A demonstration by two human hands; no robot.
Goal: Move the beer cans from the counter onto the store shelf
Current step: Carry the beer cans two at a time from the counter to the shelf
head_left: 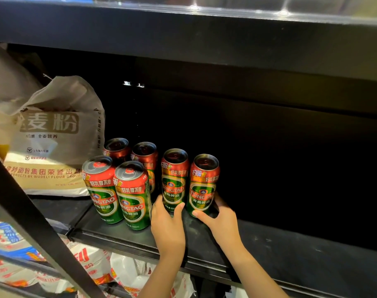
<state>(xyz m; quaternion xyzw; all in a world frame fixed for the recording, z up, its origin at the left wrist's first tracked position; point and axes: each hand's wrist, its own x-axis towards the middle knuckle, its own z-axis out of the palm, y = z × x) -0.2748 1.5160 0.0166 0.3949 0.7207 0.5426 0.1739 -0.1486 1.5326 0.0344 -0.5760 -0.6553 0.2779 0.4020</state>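
Fingers: we are seeing the fingers (179,208) of the left hand (168,229) wrapping around the base of one beer can (174,179), thumb on one side and the rest behind; the right hand (221,220) is clamping its thumb and fingers on the lower part of the neighbouring can (203,186), just to the 3 o'clock side.
Held cans: we are finding both upright on the black shelf (291,250), standing side by side and nearly touching; whether their bases are fully resting on it we cannot tell.
Other cans: we are counting four more upright cans at 9 o'clock from the held pair, two in front (118,194) and two behind (131,153), packed close together.
Flour bag: we are noticing a pale flour sack (52,143) sitting at 9 o'clock of the can group, on the same level, just beside the rear cans.
Shelf above: we are looking under a dark upper board (183,39) at 12 o'clock.
Below: we are seeing printed bags (93,265) lying on the lower level at 6 o'clock.
Frame: a black diagonal bar (32,222) is crossing the view at 8 o'clock.
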